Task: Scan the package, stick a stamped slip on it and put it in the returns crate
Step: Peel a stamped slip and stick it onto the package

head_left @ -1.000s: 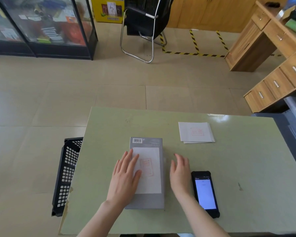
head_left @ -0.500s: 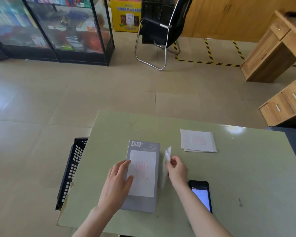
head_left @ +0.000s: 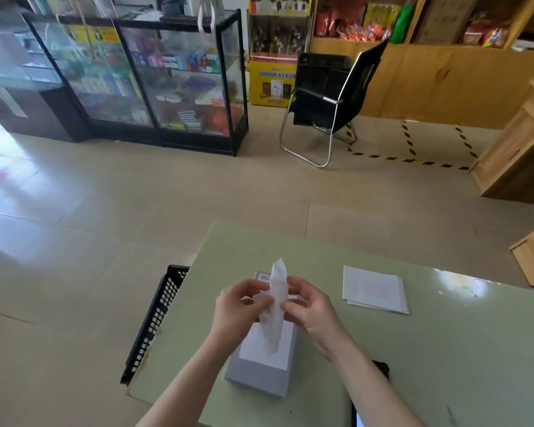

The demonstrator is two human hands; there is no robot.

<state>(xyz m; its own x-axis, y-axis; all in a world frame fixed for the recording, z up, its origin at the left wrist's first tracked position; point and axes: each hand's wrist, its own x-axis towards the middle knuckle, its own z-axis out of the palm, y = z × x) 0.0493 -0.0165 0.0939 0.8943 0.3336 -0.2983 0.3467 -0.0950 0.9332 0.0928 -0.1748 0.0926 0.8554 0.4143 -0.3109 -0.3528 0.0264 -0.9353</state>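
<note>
The left hand (head_left: 241, 306) and right hand (head_left: 309, 309) each hold a narrow pinching grip on 1 thin white paper strip (head_left: 278, 274), upright just above the grey package (head_left: 259, 379). The package lies flat on the counter (head_left: 444, 349) with a white slip (head_left: 287, 349) on top. The black crate (head_left: 158, 315) stands at its 9 o'clock, off the counter's edge, and a stack of slips (head_left: 375, 289) lies at 2 o'clock.

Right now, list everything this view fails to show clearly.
All in the head view:
Package: far end and barcode mostly behind the left hand, the right hand and the paper strip they pinch.
Slip on the package: its stamp is hidden behind that strip.
Phone: mostly under the right forearm, cut by the bottom edge.
Crate: its inside is hidden, partly by the table edge.
Spare slips: stamp too faint to read.
</note>
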